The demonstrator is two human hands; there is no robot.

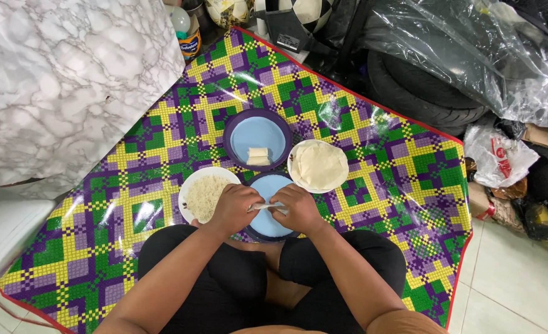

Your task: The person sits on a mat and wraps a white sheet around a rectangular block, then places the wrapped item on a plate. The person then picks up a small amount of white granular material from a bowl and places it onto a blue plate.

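A person sits cross-legged on the floor, seen from above, both hands working over one thin pale wrapper (266, 206). The left hand (233, 208) and the right hand (298, 208) each pinch one end of it, fingers closed narrowly around it, and the two hands are nearly touching. The wrapper is held just above a blue plate (266, 227) with a dark purple rim, right in front of the person's knees.

Four dishes in all sit on the mat. At nine o'clock from the hands, touching the near plate, is one white plate of shredded white filling (204, 193). At twelve o'clock lies a second blue plate (256, 137) with a purple rim; it holds two small pale rolls (258, 156) side by side near its lower edge. At one o'clock is one white plate carrying a stack of round wrappers (319, 164); how many are in the stack cannot be told.

Everything rests on one plaid mat (385, 173) in purple, green and yellow with a red border, spread over pale floor tiles. At ten o'clock, beyond the mat, stands a marble-patterned white block (63, 80). At two o'clock lies one black tyre (428, 93) under clear plastic sheeting (472, 43), with crumpled bags (500, 154) at three o'clock.
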